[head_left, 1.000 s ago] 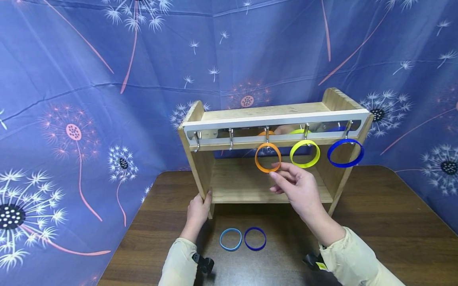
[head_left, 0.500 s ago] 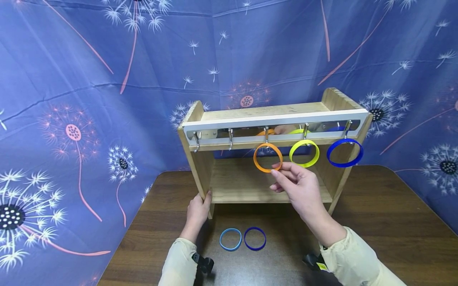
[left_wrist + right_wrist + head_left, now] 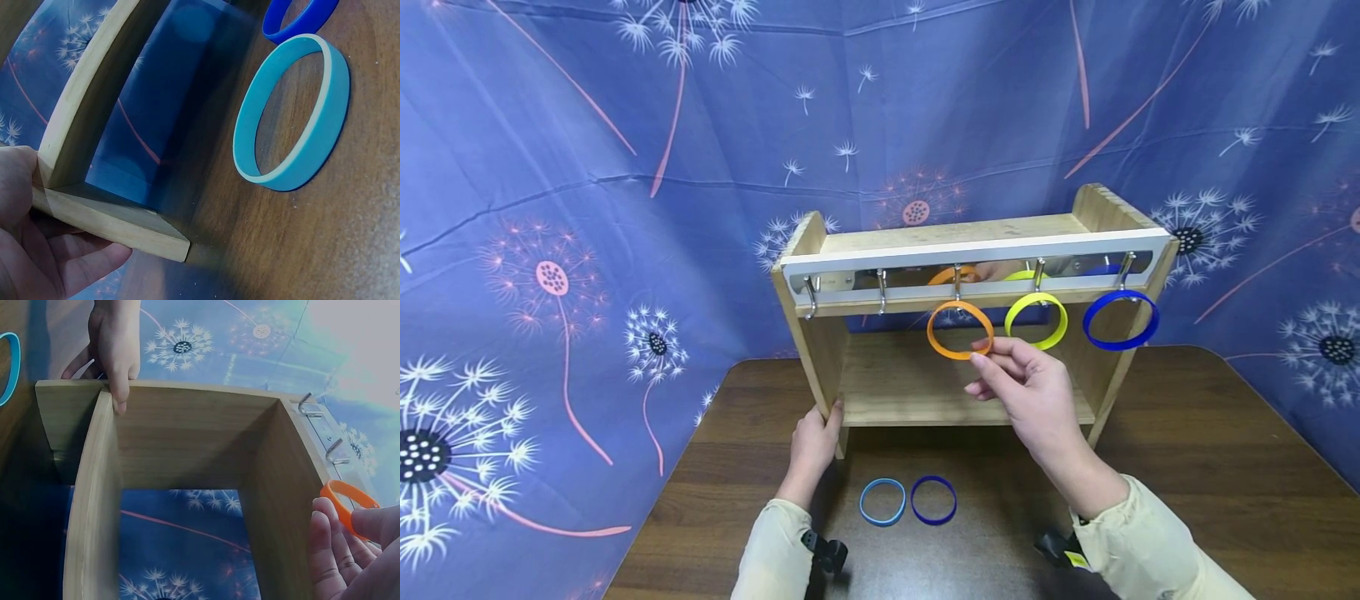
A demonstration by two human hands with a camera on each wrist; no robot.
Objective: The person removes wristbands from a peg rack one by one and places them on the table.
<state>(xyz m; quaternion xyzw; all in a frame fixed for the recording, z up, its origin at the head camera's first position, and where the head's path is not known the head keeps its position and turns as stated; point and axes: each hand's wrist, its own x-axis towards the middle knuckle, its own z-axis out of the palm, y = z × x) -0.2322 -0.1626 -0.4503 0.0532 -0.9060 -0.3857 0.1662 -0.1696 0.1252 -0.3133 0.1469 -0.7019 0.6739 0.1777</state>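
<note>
My right hand pinches the lower right edge of an orange silicone wristband between thumb and fingers. The band's top meets the middle metal hook on the wooden shelf; I cannot tell whether it sits over the hook's tip. With my left hand I grip the shelf's lower left side, thumb inside and fingers beneath, as the left wrist view shows. A yellow wristband and a blue wristband hang from the two hooks to the right. The two left hooks hold nothing.
On the brown table, in front of the wooden shelf, lie a light blue wristband and a dark blue wristband, side by side. A blue dandelion-print cloth hangs behind.
The orange wristband has turned slightly, showing a wider loop, with its left edge shifted a little leftward. My right hand moved only slightly; the left hand stayed in place.
</note>
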